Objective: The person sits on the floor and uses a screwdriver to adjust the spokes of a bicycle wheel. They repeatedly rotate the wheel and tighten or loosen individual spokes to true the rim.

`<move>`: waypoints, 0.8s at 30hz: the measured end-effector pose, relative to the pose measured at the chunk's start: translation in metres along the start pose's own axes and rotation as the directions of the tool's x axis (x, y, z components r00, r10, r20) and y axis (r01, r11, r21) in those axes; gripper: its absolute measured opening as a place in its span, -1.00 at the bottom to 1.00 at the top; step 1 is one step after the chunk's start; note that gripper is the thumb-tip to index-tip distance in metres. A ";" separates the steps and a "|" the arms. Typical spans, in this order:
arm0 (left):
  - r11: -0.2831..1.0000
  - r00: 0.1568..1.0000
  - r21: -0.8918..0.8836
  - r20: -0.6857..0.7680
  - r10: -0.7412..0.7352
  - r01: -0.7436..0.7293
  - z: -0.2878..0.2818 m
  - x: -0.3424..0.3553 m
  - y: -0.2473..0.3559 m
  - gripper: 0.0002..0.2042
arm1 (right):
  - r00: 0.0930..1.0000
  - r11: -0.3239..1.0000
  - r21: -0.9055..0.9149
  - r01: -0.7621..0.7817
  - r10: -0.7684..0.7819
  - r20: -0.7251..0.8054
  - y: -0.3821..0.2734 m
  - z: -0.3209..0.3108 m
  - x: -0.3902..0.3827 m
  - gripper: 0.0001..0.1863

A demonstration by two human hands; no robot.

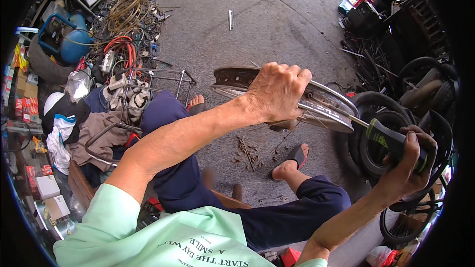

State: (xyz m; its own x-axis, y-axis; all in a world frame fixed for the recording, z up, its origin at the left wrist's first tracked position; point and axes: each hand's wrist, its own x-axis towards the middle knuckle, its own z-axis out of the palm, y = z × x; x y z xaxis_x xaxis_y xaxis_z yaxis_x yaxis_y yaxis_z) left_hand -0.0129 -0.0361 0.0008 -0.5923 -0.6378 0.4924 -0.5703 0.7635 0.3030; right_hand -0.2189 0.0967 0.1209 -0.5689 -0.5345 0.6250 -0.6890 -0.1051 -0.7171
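My left hand is closed over a spoked metal wheel rim, which has no tyre on it and is held tilted above the floor. Dirt and rust mark the rim's inner channel. In my right hand is a screwdriver with a black and green handle. Its thin shaft points left and meets the rim's right edge; whether the tip presses in or only touches, I cannot tell. The hub shows partly below my left hand. My fingers and the rim hide most of the spokes.
Black tyres are piled at the right. Tangled cables and a blue tank lie at the far left, with a metal frame nearer. Brown debris and a wrench lie on the floor between and near my feet.
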 end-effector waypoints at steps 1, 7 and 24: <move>1.000 1.000 0.001 0.000 0.000 0.000 0.000 0.000 0.000 -0.58 | 1.000 1.000 0.003 0.012 -0.012 -0.009 0.001 0.001 -0.001 -0.76; 1.000 1.000 0.003 0.012 -0.002 0.002 -0.001 -0.001 0.001 -0.60 | 0.999 0.996 0.085 0.037 -0.038 0.006 -0.007 0.005 0.000 -0.87; 0.999 0.999 0.011 0.026 -0.033 0.032 0.000 0.001 -0.002 -0.57 | 0.816 0.828 0.018 0.560 -0.555 0.162 -0.045 0.040 0.010 -0.79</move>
State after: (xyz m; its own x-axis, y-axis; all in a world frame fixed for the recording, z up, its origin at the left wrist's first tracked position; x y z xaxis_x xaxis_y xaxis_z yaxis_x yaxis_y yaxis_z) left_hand -0.0122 -0.0387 0.0009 -0.5878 -0.6648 0.4610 -0.5953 0.7413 0.3100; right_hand -0.1759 0.0629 0.1472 -0.0085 -0.5136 0.8580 -0.8813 -0.4016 -0.2491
